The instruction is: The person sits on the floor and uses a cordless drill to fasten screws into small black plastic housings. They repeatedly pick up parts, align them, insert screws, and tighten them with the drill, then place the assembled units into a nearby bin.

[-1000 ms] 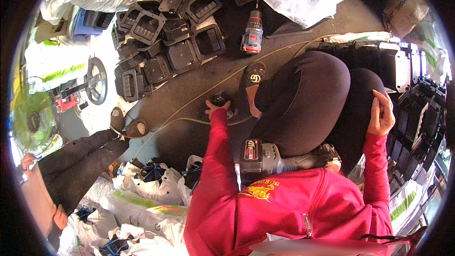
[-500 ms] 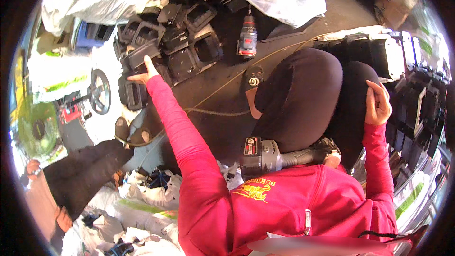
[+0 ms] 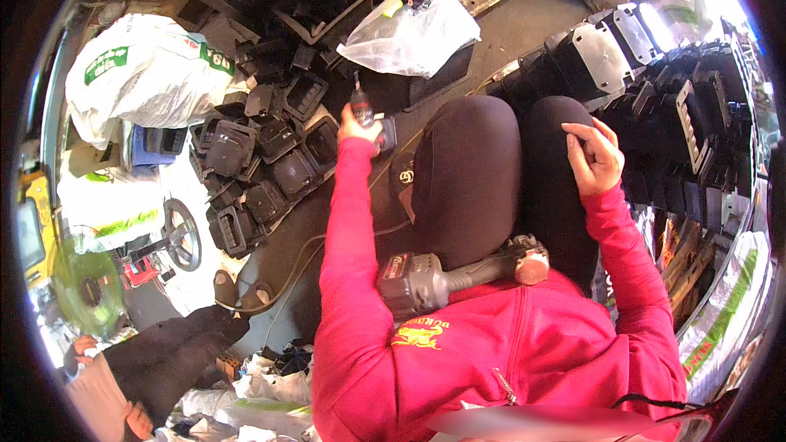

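Our left hand (image 3: 358,126) wraps its fingers around the drill (image 3: 386,135), perhaps on the floor (image 3: 503,29), beside the black housings (image 3: 292,172); our right hand (image 3: 596,157) rests on our knee (image 3: 547,127), fingers loosely bent.

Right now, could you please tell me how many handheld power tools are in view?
2. One is the drill in the left hand; the other is the grey power tool lying across the lap. More may be hidden.
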`<action>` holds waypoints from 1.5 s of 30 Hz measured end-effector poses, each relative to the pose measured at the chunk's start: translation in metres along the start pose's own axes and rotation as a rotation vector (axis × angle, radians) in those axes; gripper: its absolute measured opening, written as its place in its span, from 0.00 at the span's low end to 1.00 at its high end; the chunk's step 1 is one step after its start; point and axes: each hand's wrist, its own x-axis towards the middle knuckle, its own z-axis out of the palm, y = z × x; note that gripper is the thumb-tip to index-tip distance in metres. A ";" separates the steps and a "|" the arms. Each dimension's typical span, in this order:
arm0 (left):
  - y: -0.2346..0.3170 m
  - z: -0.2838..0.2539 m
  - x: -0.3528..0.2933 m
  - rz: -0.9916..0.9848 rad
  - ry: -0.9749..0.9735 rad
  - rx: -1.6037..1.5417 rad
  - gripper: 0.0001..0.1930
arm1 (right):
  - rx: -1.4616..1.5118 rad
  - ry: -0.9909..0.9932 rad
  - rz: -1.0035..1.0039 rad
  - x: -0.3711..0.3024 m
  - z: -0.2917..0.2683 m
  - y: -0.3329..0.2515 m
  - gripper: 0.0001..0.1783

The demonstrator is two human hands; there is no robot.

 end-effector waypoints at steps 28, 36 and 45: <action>-0.257 0.002 -0.417 -1.018 0.689 -0.286 0.51 | 0.284 -0.008 -0.205 0.005 0.035 0.030 0.08; -0.258 -0.003 -0.368 -0.768 0.206 -0.232 0.51 | 0.298 -0.019 -0.047 -0.001 0.029 0.030 0.07; -0.316 0.008 -0.361 -0.727 0.208 0.047 0.60 | 0.293 -0.001 -0.064 -0.003 0.024 0.033 0.07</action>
